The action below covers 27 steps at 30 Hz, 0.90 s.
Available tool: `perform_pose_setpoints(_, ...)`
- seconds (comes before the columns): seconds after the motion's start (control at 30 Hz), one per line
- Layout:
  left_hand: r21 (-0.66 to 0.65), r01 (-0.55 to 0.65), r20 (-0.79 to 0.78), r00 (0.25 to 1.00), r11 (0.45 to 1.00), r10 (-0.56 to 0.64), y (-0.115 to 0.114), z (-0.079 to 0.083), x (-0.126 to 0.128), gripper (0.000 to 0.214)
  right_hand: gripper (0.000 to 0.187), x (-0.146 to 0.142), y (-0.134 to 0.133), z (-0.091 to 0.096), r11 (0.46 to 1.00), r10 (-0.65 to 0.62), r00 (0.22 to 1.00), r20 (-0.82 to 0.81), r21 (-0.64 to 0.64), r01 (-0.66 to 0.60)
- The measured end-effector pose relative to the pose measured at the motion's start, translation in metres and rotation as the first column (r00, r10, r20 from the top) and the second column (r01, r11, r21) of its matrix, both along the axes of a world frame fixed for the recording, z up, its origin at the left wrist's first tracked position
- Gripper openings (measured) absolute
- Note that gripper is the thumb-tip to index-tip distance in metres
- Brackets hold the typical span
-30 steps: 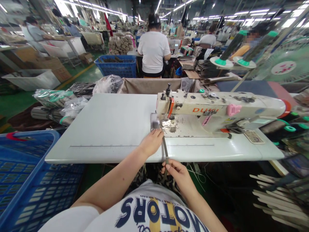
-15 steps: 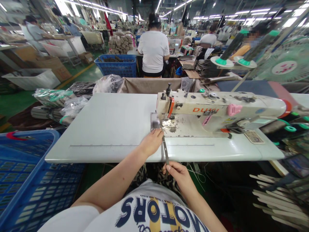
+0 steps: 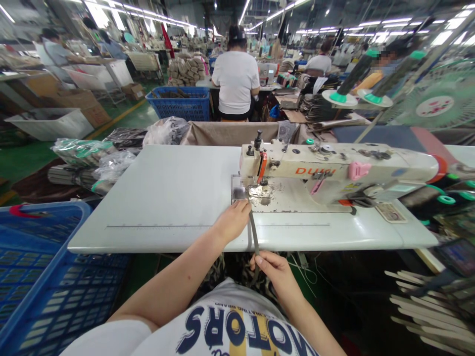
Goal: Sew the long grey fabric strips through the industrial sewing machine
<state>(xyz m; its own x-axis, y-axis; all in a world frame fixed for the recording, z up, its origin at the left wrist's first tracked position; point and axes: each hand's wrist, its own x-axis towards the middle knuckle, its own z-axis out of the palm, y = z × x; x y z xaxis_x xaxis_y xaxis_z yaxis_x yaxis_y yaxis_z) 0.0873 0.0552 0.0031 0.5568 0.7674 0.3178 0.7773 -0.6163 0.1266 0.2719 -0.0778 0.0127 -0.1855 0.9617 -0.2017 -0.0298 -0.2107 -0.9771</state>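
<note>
A narrow grey-brown strap point(image 3: 254, 233) runs from the needle area of the sewing machine point(image 3: 334, 165) down over the front edge of the white table point(image 3: 174, 193). Close to the presser foot, my left hand point(image 3: 234, 217) is closed on the strap's upper part, with its fingertips beside the metal needle plate point(image 3: 260, 192). Just below the table edge, my right hand point(image 3: 269, 263) pinches the lower part between thumb and fingers. The strap's far end under the machine head is too small to make out.
A blue plastic basket point(image 3: 40, 267) stands at the left of the table. Plastic-wrapped bundles point(image 3: 81, 151) lie behind it. Pale strips point(image 3: 426, 306) hang at the lower right. A person in a white shirt point(image 3: 236, 81) sits ahead, with a blue crate point(image 3: 180, 101) nearby.
The strap has slid between my hands: the small holes or marks seen on it earlier no longer show. Both hands stay in nearly the same places, and the view has shifted slightly.
</note>
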Motion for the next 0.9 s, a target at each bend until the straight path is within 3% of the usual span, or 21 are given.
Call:
perform_pose_setpoints(0.47, -0.003, 0.016, -0.009, 1.000, 1.000, -0.016, 0.000, -0.003, -0.001, 0.028, 0.037, 0.005, 0.005, -0.023, 0.998, 0.039, 0.999, 0.004, 0.043, -0.039)
perform_pose_setpoints(0.67, 0.005, 0.008, -0.037, 0.999, 1.000, -0.008, 0.000, -0.001, 0.000, 0.027, 0.035, 0.002, 0.006, -0.016, 0.997, 0.061, 0.998, -0.018, 0.039, -0.061)
perform_pose_setpoints(0.9, -0.001, 0.011, -0.055, 0.998, 1.000, -0.012, 0.000, 0.000, 0.000, 0.027, 0.031, -0.005, 0.003, -0.009, 1.000, -0.022, 0.998, -0.064, -0.014, 0.021)
